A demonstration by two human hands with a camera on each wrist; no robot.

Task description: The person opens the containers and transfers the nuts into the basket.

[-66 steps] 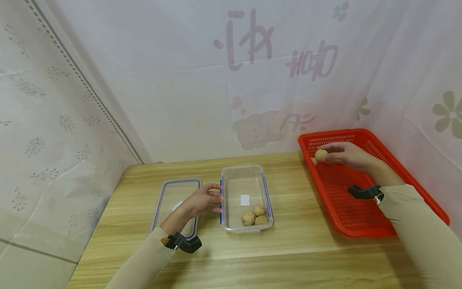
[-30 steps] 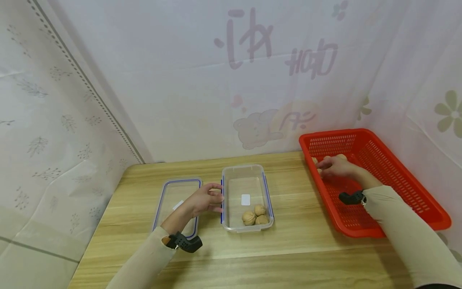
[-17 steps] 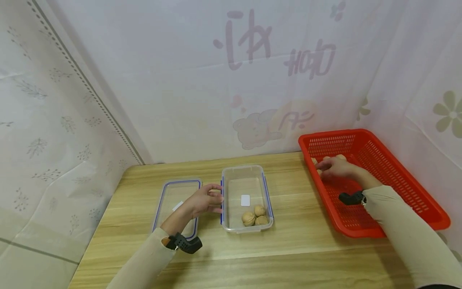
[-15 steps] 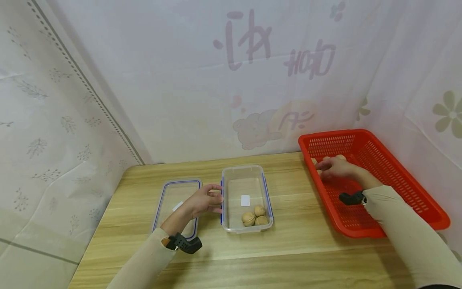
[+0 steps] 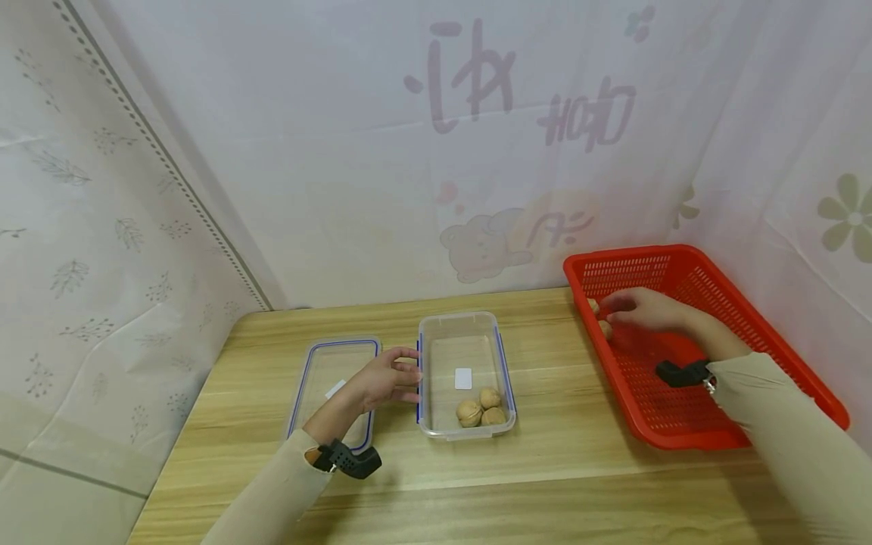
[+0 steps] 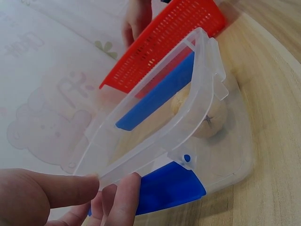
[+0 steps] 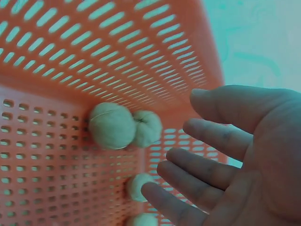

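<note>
Reaching into the far left corner of the red basket (image 5: 688, 356), at about two o'clock on the counter (image 5: 545, 469), the right hand (image 5: 643, 310) hovers with its fingers straight and spread, holding nothing; the right wrist view shows its fingertips (image 7: 207, 125) just short of a pair of walnuts (image 7: 123, 126) that touch each other on the perforated floor where it meets the basket's wall. Two more walnuts (image 7: 138, 186) lie nearer the palm, one just beside the lowest fingertip and the other partly cut off at the bottom edge of that view. In the head view only slivers of nuts show past the hand at the basket's left wall. The left hand (image 5: 384, 376) is at about nine o'clock from the clear container (image 5: 463, 327), its fingers lightly bent with their tips against the container's left rim; the left wrist view shows fingers (image 6: 120, 197) and thumb pinching that rim beside a blue latch (image 6: 169, 186). The container stands open near the middle of the counter, its long sides running twelve to six, and three walnuts in the container (image 5: 480, 409) sit clustered, touching one another, at its six o'clock end, with a small white label (image 5: 463, 377) on the floor just beyond them. The container's lid (image 5: 327, 363), clear with a blue border, lies flat on the counter just left of the container, partly under the left forearm. A black wrist strap (image 5: 350, 459) sits on the left sleeve, and another strap (image 5: 684, 373) on the right wrist, over the basket.
</note>
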